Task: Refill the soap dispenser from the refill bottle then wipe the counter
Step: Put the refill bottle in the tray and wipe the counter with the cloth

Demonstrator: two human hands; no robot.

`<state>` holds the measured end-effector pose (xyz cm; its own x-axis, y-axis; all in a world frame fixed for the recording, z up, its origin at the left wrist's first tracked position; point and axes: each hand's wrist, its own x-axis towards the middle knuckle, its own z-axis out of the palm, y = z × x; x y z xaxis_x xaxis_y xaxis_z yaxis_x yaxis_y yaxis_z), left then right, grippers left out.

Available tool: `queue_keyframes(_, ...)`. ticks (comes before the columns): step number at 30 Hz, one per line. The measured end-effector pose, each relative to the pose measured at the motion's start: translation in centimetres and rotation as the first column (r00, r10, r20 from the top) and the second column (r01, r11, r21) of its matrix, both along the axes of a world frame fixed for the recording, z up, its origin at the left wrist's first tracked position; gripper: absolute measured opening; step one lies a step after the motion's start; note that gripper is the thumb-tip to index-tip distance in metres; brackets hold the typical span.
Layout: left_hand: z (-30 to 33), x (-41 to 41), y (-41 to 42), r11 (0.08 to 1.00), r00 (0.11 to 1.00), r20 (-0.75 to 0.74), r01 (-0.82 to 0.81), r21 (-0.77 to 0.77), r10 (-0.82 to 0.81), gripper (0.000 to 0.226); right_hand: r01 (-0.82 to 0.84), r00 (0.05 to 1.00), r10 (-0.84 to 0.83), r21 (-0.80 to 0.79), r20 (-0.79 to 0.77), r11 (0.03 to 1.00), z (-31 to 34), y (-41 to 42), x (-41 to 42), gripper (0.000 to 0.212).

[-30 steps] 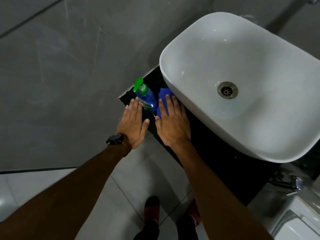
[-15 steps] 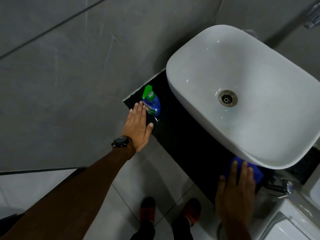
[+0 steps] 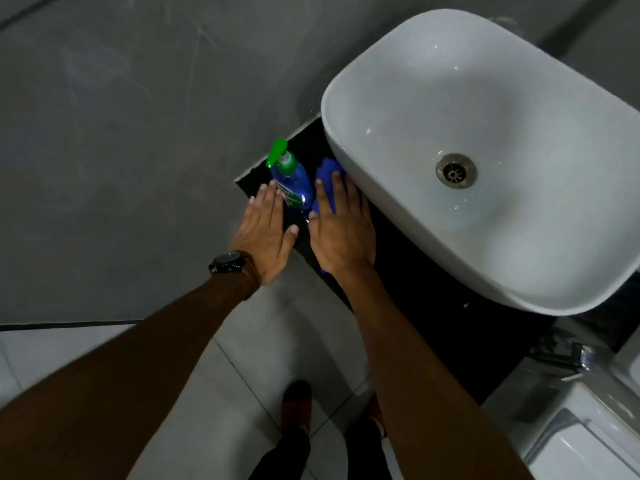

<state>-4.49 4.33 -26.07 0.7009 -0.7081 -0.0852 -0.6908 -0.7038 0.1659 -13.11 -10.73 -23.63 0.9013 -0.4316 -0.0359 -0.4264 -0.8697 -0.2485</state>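
Right hand flat, pressing one blue cloth; left hand flat beside one soap dispenser.

1 head-worn wide-angle view looks steeply down from above, close over both outstretched hands, with the white basin beyond the fingertips and the floor tiles behind the wrists.

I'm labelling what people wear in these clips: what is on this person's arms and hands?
Both forearms are bare, with no sleeves in view and no gloves. The left hand has a black round-faced watch on a brown strap at the wrist. The right hand and its wrist carry nothing; no rings show on either hand.
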Motion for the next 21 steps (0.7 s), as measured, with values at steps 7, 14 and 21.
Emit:
queue_keyframes(7, 0.4, -0.1, 0.1, 1.0, 1.0, -0.021, -0.009, 0.026, 0.01, 0.076, 0.091, 0.995, -0.091, -0.016, -0.032, 0.996, -1.2, 1.2, -13.7, 0.063)
queue_keyframes(14, 0.8, -0.3, -0.1, 0.999, 1.0, -0.023, -0.018, 0.034, 0.019, 0.076, 0.297, 0.951, -0.302, -0.083, -0.064, 0.951, -0.6, -3.8, -26.8, 0.063)
queue_keyframes(21, 1.1, -0.4, -0.2, 1.0, 0.999, -0.031, -0.012, 0.023, 0.013, 0.073, 0.544, 0.838, -0.546, -0.093, -0.001, 0.834, 0.5, -7.0, -27.6, 0.059)
